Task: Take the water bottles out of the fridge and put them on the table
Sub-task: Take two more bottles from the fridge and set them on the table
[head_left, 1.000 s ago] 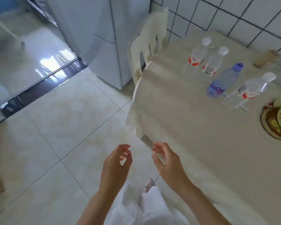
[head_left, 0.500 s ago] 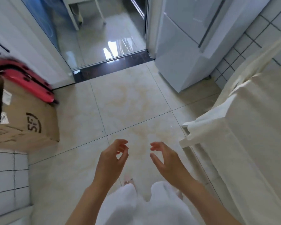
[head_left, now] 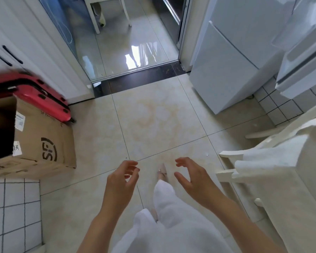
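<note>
Both hands empty, held out low over the cream tiled floor (head_left: 153, 115). Left hand (head_left: 121, 181) with fingers loosely curled, gripping nothing; right hand (head_left: 192, 177) spread wider, thumb apart from fingers, also holding nothing. White trousers and one pale shoe below.

Tall white fridge (head_left: 226, 66) up right, doors closed, standing just past the dark door threshold (head_left: 139, 79). No water bottles in view at present: any still to fetch presumably inside the fridge, not confirmable. Cloth-covered bench (head_left: 299, 179) at right edge, only its corner showing, with a cream plastic chair (head_left: 232, 172) tucked against it. Brown cardboard box (head_left: 44, 148) and red hard-shell suitcase (head_left: 44, 95) at left, well clear of the path.

Step in hand, judged: walking back to the fridge for more bottles. Best done by heading straight across the open tiles, keeping wide of the chair legs, freeing one hand for the door edge and leaving the other ready for a bottle.

Against half a second back: view swung slightly further left and forward, fridge closer and larger, bench corner less in frame. A full second back, four bottles stood on the bench; now out of frame. Hands in much the same empty pose throughout.
</note>
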